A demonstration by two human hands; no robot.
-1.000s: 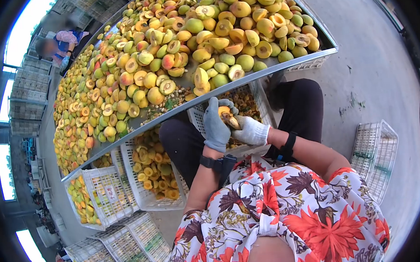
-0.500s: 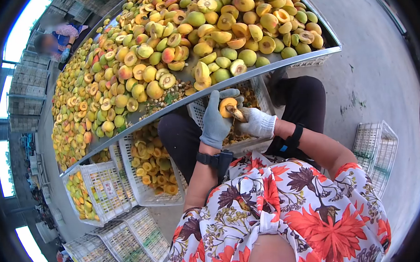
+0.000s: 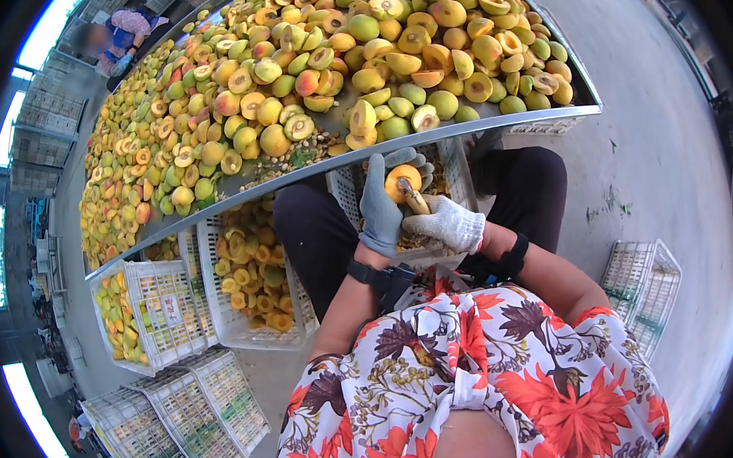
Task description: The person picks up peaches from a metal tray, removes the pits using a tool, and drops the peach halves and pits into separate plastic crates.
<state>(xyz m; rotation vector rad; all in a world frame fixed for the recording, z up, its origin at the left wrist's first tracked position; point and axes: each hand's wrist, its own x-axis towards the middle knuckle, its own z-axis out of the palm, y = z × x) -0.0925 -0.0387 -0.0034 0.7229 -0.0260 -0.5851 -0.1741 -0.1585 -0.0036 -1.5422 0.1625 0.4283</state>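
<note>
My left hand (image 3: 379, 207), in a grey glove, is closed round an orange fruit half (image 3: 403, 182) near the table's front edge. My right hand (image 3: 449, 223), in a white knitted glove, grips a small tool with a wooden handle (image 3: 415, 200). The tool's metal end touches the cut face of the fruit. Beyond both hands, a metal-edged table (image 3: 362, 140) bears a large heap of whole and halved yellow-green fruit (image 3: 275, 140). Loose pits (image 3: 322, 140) lie near its edge.
Below my hands stands a crate (image 3: 461, 174). To the left are a crate of halved fruit (image 3: 260, 342), another fruit-filled crate (image 3: 160, 314) and stacked crates (image 3: 177, 417). A crate (image 3: 641, 285) is at the right. Another person (image 3: 124, 38) is at the table's far left.
The whole view has shifted slightly. My right hand has turned a little, and the tool's metal end now shows more clearly against the fruit. The other person has moved up in view.
</note>
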